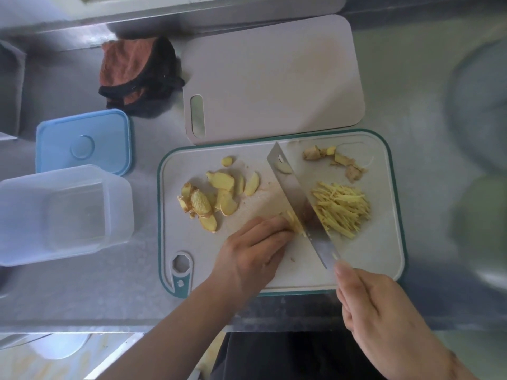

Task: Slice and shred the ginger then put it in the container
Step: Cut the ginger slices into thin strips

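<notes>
On the teal-rimmed cutting board [384, 256] my right hand [384, 311] grips the handle of a cleaver [296, 198], its blade slanting across the board. My left hand [255, 250] presses curled fingers on a small stack of ginger slices [295, 223] right against the blade. A pile of ginger shreds [341, 207] lies to the right of the blade. Loose ginger slices [216, 196] are spread to the left. Ginger trimmings [337, 160] sit at the board's far right corner. The clear plastic container [63, 212] stands open to the left of the board.
The container's blue lid [82, 141] lies behind it. A second, pale cutting board [274, 78] lies beyond the teal-rimmed one. A crumpled orange and black cloth [137, 75] rests at the back left. All of it sits on a steel counter [137, 283], whose front edge is near my body.
</notes>
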### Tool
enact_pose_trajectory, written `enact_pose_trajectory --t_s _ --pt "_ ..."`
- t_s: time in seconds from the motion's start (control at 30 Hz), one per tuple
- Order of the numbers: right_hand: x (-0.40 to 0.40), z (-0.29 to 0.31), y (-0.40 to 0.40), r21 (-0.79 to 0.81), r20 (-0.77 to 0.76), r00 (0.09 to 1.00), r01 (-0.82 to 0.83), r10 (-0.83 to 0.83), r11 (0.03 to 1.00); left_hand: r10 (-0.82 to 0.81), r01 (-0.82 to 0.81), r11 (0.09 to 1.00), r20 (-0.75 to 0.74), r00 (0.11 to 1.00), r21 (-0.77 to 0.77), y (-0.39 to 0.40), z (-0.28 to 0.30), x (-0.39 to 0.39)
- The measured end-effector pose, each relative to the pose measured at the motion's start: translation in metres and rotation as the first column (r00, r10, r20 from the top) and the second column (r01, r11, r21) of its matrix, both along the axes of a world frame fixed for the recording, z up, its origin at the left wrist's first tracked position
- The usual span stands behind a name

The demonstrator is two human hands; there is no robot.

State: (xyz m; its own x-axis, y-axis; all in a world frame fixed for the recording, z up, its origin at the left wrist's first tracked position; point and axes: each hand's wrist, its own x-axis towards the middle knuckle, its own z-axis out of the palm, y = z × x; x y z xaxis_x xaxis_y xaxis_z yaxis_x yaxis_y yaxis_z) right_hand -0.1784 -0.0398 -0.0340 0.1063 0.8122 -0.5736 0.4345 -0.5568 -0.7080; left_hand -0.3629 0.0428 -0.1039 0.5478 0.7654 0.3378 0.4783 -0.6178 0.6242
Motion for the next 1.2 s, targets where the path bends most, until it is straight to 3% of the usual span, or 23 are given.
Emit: enact_pose_trajectory --t_s 0.33,0.57,0.77,0.87,0.97,1.07,1.2 --pt "0.005 0.003 0.002 -0.045 -0.029 0.998 -0.051 0.049 0.998 0.115 -0.114 0.990 -0.013 0.993 0.088 0.000 0.003 0.006" --pt "0.005 0.006 0.004 -0.055 -0.007 0.995 -0.101 0.101 0.993 0.157 -0.156 0.986 -0.022 0.987 0.060 -0.003 0.003 0.008" --pt "0.034 0.000 0.006 -0.070 -0.029 0.998 0.045 -0.047 0.997 0.104 -0.095 0.992 -0.123 0.987 0.077 -0.012 0.002 0.010" --pt "0.031 0.005 0.005 -0.028 -0.060 0.998 -0.014 0.013 1.000 0.120 -0.119 0.993 -0.043 0.992 0.024 -0.015 0.008 0.010" --pt "0.022 0.006 0.003 -0.041 -0.159 0.985 -0.067 0.060 0.997 0.276 -0.271 0.960 0.089 0.957 -0.066 -0.017 0.015 0.004" --pt "0.022 0.000 0.002 -0.075 -0.188 0.977 -0.113 0.097 0.991 0.355 -0.344 0.933 0.102 0.929 -0.111 -0.020 0.016 0.000" --pt "0.043 0.009 0.007 -0.150 -0.175 0.984 -0.053 0.026 0.987 0.316 -0.304 0.946 0.108 0.943 -0.117 -0.019 0.015 0.001"
